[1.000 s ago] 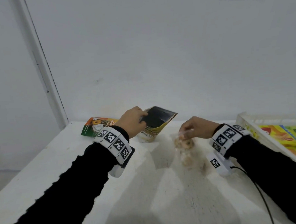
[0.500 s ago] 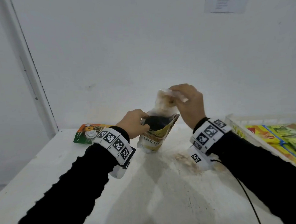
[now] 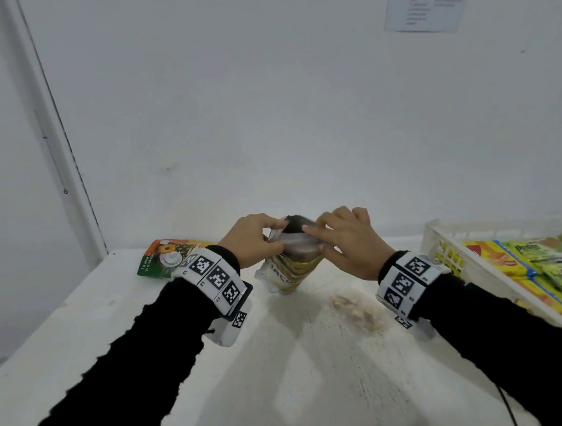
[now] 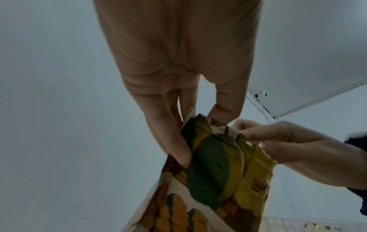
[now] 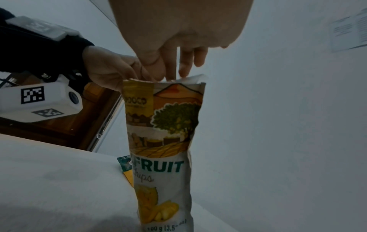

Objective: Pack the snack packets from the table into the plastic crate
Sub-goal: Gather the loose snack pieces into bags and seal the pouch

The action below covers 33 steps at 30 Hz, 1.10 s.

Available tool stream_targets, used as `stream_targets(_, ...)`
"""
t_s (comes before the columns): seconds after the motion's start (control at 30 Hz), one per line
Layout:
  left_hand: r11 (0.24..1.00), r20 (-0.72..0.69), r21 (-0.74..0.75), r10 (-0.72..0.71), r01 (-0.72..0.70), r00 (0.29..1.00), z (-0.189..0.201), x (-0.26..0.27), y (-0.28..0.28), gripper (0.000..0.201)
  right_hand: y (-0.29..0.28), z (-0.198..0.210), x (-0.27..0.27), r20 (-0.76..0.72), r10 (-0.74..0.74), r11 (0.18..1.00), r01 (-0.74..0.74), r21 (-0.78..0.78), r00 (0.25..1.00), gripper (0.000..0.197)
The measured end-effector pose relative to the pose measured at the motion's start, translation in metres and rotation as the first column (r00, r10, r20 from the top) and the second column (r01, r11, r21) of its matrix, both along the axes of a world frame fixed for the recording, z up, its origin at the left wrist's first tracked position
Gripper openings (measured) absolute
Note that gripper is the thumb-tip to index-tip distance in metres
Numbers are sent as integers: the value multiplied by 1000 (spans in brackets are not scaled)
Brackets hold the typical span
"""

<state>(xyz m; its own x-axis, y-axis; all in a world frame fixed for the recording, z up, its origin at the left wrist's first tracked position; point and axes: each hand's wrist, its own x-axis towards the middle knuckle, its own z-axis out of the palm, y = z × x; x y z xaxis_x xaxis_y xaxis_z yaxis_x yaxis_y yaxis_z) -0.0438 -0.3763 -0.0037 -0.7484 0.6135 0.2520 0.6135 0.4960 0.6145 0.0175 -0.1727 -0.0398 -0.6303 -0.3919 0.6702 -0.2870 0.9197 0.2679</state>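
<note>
Your left hand and right hand both pinch the open top of the jackfruit chips pouch, standing upright on the table. The plastic crate to your right holds yellow and green snack packets.

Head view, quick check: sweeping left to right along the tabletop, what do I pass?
Green-and-orange packet lying flat → left hand → upright jackfruit chips pouch, its top held by both hands → right hand → white plastic crate with yellow and green packets inside.
</note>
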Motion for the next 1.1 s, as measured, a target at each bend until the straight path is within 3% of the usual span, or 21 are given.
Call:
stream_targets(0.13, 999, -14, 34, -16, 16, 1000, -1, 0, 1, 45, -6, -1, -1, 16, -30, 999, 29, 44, 999, 40)
stream_targets(0.2, 999, -12, 43, -13, 14, 1000, -1, -1, 1, 45, -12, 4, 3, 155, -34, 999, 30, 24, 987, 49)
stream_targets(0.27, 998, -3, 55, 3, -2, 1000, -1, -3, 0, 43, -11, 9, 5, 324, -4, 993, 42, -110, 946, 54)
stream_targets(0.3, 998, -8, 51, 24, -24, 1000, 0, -4, -1, 42, -9, 11, 6, 299, 47, 976, 19, -216, 953, 45)
stream_targets(0.4, 995, -13, 31, 98, -97, 995, 0, -7, -3, 40, 7, 11, 2, 1, 66, 851, -55, -522, 998, 18)
stream_targets(0.43, 993, -19, 24, 112, -112, 993, 0, -7, -4, 40, 16, 10, -1, 45, 24, 791, 8, -612, 999, 19)
stream_targets(0.47, 993, -30, 20, 121, -120, 992, 0, -6, -4, 40, 25, 8, -5, 190, -22, 748, 143, -649, 981, 22)
stream_targets(0.5, 992, -38, 21, 125, -124, 991, 0, -5, -3, 40, 34, 3, -10, 401, -72, 742, 318, -590, 913, 24)
stream_targets(0.57, 991, -36, 29, 130, -129, 991, 1, -3, -3, 40, 48, -16, -22, 726, -148, 783, 528, -329, 672, 30)
stream_targets(0.63, 991, -25, 29, 132, -132, 991, 2, -1, -2, 40, 54, -42, -34, 851, -190, 820, 555, -137, 490, 33)
stream_targets(0.7, 992, -39, 16, 128, -128, 991, 2, -2, -1, 40, 55, -63, -44, 901, -162, 840, 536, -87, 401, 37)
stream_targets(0.8, 993, -42, -4, 119, -119, 992, 2, -5, -1, 40, 53, -79, -54, 949, -16, 835, 527, -160, 315, 45)
stream_targets(0.87, 993, -37, -12, 119, -120, 992, 2, -6, -1, 40, 50, -81, -59, 962, -63, 853, 514, -86, 265, 48)
stream_targets(1.0, 992, -39, -18, 124, -125, 991, 2, -6, 0, 42, 45, -72, -61, 921, -233, 887, 455, 71, 311, 40)
stream_targets(1.1, 991, -50, -33, 129, -131, 990, 3, -6, 0, 41, 45, -55, -54, 912, -193, 917, 396, 38, 361, 32)
